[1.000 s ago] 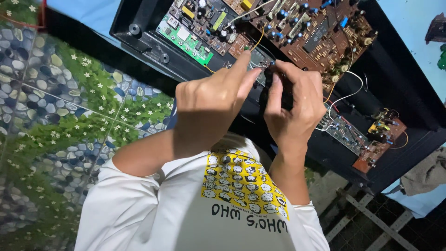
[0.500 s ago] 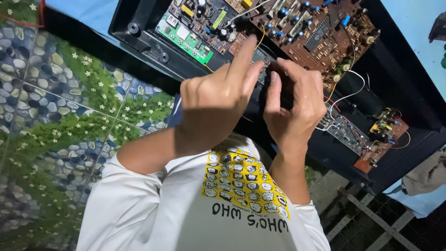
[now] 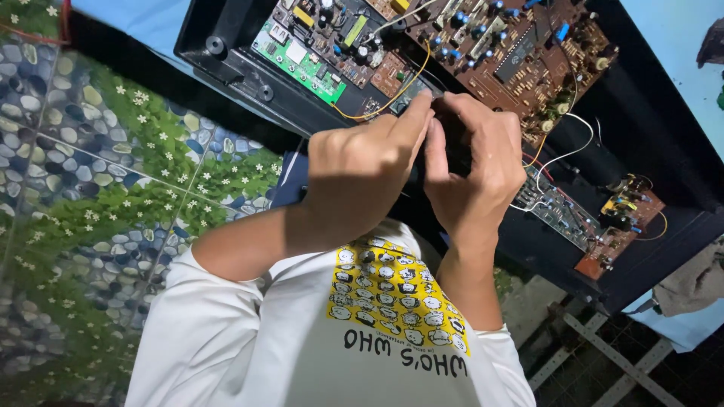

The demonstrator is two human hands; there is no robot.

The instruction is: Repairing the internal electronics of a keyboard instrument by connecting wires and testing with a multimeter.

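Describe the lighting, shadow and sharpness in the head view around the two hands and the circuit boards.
Head view: bright, even light on the left hand and right hand; what they grip between them sits in dark shadow, unreadable. The green circuit board and brown circuit board are sharp, without glare. The black case swallows detail.

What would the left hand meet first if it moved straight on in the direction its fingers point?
Probably the small brown circuit board just beyond the left hand, under the yellow wire; depth is unclear.
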